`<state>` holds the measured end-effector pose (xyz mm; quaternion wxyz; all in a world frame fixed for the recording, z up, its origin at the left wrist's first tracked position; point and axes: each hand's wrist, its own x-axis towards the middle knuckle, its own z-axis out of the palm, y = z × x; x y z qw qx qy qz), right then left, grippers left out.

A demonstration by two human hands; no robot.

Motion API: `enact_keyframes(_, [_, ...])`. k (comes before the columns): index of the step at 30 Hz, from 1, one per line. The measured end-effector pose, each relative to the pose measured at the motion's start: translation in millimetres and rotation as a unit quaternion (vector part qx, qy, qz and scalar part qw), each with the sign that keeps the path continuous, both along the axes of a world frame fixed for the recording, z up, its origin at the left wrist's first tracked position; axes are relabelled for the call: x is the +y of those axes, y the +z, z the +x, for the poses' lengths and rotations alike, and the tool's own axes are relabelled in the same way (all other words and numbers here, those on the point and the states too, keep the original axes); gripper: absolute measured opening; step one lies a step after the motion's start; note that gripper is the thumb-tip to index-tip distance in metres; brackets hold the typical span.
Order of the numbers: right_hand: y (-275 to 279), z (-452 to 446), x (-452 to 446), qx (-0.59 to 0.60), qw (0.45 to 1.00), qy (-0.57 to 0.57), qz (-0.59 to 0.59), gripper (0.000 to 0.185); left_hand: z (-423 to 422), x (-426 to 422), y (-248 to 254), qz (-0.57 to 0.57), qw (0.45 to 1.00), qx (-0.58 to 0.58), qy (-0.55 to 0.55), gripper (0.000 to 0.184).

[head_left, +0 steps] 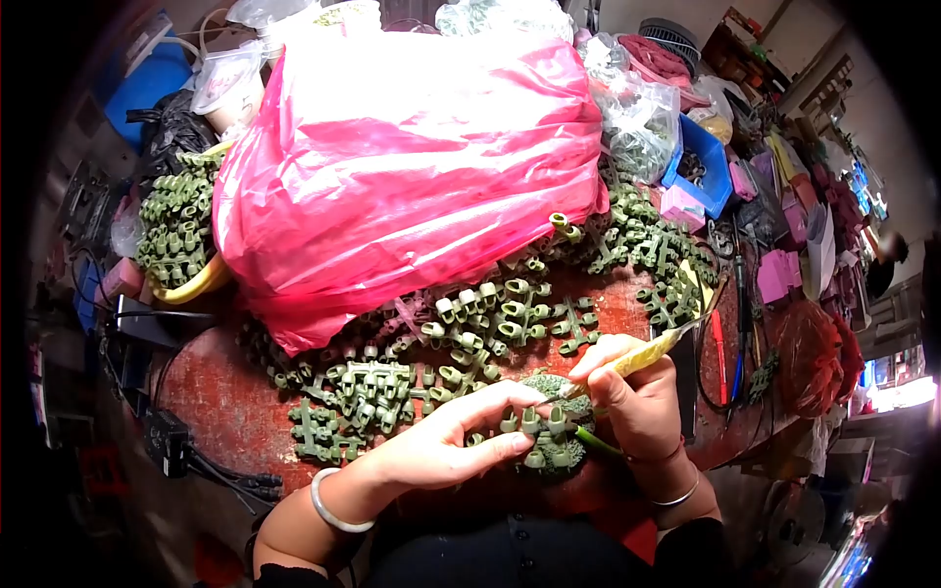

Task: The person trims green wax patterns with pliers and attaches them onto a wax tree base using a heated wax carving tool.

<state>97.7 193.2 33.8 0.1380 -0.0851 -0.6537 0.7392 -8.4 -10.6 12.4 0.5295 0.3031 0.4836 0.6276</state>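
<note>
My left hand [480, 436], with a pale bangle at its wrist, has thumb and fingers closed around a green moulded piece [554, 446] with small cup shapes. My right hand [632, 392] grips a yellow tool [647, 355] shaped like a tapered tube or handle. Its lower end meets the work beside my left fingertips, though the exact contact is too small to tell. A rough green round clump [549, 385] lies just behind the fingers. From between the hands a bright green stem [598, 443] runs toward my right wrist.
A large pink plastic bag [412, 186] covers the back of the red table [225, 412]. Many green cupped pieces [368, 392] lie before it. At the right are a blue bin [720, 167], a red pen-like tool [719, 353] and a red bag [809, 358]. Cables [230, 475] hang at the left.
</note>
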Motion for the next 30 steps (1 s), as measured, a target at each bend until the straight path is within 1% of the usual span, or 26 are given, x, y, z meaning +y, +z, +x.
enact_keyframes(2, [-2.3,2.2,3.2,-0.002,1.0,-0.005,0.017,0.016,-2.1,-0.3,0.3,-0.022,0.999,0.034,0.001,0.03])
enact_keyframes(3, [-6.5,2.4,5.3,0.024,0.999,0.008,0.022,0.015,-3.0,0.0,-0.2,-0.023,0.999,0.034,0.001,0.03])
enact_keyframes(4, [-8.7,2.5,6.4,0.05,0.998,0.021,0.026,0.014,-4.0,0.7,-1.7,-0.003,0.998,0.068,0.002,0.032])
enact_keyframes(5, [-4.1,3.0,4.6,0.038,0.999,0.035,-0.002,0.012,-4.5,1.6,-3.5,0.016,0.995,0.102,0.002,0.035])
enact_keyframes(6, [-3.5,3.1,3.9,0.038,0.999,0.034,-0.002,0.012,-2.8,2.5,-6.6,0.016,0.995,0.101,0.001,0.035])
enact_keyframes(8, [-3.3,3.1,1.6,0.02,0.999,0.044,0.001,0.012,2.5,3.1,-12.5,0.045,0.992,0.112,0.033,0.032])
enact_keyframes(10, [-4.7,3.0,0.9,0.027,0.999,0.031,0.013,0.011,1.2,2.9,-8.9,0.039,0.994,0.1,0.023,0.032])
enact_keyframes(12, [-7.5,3.8,5.4,0.078,0.991,0.041,0.098,0.01,-0.5,2.9,-7.8,0.034,0.995,0.088,0.013,0.031])
enact_keyframes(14, [-1.3,2.8,4.8,0.08,0.987,0.074,0.118,0.009,-2.1,2.7,-9.5,0.031,0.996,0.085,0.006,0.03])
enact_keyframes(16, [-1.5,-0.2,-0.5,0.1,0.973,0.031,0.204,0.022,-2.4,3.9,-12.2,0.03,0.994,0.107,0.015,0.029])
enact_keyframes(17, [0.9,0.8,-0.5,0.1,0.973,0.031,0.204,0.022,-2.3,4.5,-12.9,0.03,0.991,0.128,0.024,0.029])
enact_keyframes(19, [6.8,3.8,0.1,0.096,0.946,-0.011,0.31,0.009,-0.7,4.1,-11.7,0.014,0.991,0.127,0.039,0.026])
enact_keyframes(21, [5.7,5.1,1.3,0.104,0.95,-0.018,0.294,0.009,0.1,5.2,-10.8,-0.002,0.991,0.125,0.052,0.024])
enact_keyframes(23, [2.8,6.3,1.6,0.114,0.96,-0.021,0.256,0.011,1.0,7.4,-10.6,0.027,0.978,0.186,0.092,0.021])
enact_keyframes(24, [2.1,6.0,1.4,0.114,0.96,-0.021,0.256,0.011,1.3,8.1,-11.3,0.027,0.978,0.186,0.092,0.021])
enact_keyframes(26, [1.1,4.8,1.1,0.123,0.97,0.032,0.209,0.011,2.0,9.0,-13.4,0.038,0.962,0.237,0.127,0.02])
enact_keyframes(27, [1.2,2.5,1.9,0.144,0.962,0.063,0.224,0.012,2.0,8.5,-13.7,0.038,0.962,0.237,0.127,0.02])
enact_keyframes(29, [1.4,1.8,0.1,0.132,0.955,0.099,0.247,0.016,1.7,6.8,-14.5,0.035,0.947,0.29,0.133,0.022])
enact_keyframes(30, [1.6,1.3,-3.0,0.126,0.952,0.112,0.255,0.017,2.0,6.9,-13.9,0.035,0.947,0.289,0.134,0.022])
